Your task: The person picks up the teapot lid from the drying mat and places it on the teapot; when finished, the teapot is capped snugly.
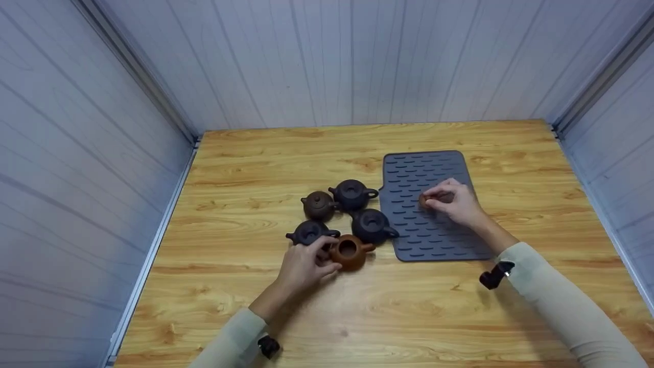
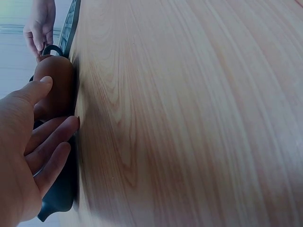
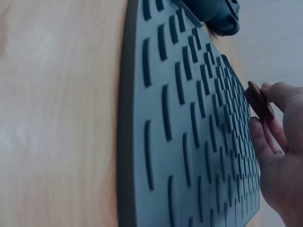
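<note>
My left hand (image 1: 302, 265) holds a reddish-brown clay teapot (image 1: 356, 259) at its spout side, thumb against the round body. That pot has no lid on, so its round mouth faces up, and its handle points right. Over the grey ridged mat (image 1: 409, 240), my right hand (image 1: 461, 205) pinches a small brown teapot lid (image 3: 258, 100) between thumb and fingers. The lid is tilted on edge in the right wrist view. Just behind the left fingers stands a dark teapot (image 1: 310, 231), partly covered by them in the head view.
Behind the reddish-brown pot stand two more black teapots, one close by (image 1: 371, 226) and one farther back (image 1: 351, 193). A smaller dark-brown teapot (image 1: 318, 205) with its lid on sits to their left. Pale panel walls (image 1: 327, 61) enclose the wooden table (image 1: 245, 168) at back and sides.
</note>
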Demonstrator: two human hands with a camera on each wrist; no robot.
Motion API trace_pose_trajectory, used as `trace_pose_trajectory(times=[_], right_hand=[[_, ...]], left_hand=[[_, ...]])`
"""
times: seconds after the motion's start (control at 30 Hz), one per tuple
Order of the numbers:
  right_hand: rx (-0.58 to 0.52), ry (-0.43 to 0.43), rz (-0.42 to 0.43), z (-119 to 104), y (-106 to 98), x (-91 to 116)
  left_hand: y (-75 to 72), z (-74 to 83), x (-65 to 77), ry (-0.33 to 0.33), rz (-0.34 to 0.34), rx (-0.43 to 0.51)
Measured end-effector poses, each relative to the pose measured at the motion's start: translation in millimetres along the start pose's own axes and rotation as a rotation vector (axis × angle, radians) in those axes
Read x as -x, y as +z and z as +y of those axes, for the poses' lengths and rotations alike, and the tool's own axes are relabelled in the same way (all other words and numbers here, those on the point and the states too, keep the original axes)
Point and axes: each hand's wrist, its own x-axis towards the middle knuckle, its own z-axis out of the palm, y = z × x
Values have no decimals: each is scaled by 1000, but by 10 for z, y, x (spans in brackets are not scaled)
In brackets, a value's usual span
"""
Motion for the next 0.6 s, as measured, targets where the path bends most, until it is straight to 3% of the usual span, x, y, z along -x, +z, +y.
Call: trace_pose_trajectory(times=[0.6], right_hand=[[-22,21,-81,-247,221,112]], left_hand=[[-4,-8,0,4,-3,20]])
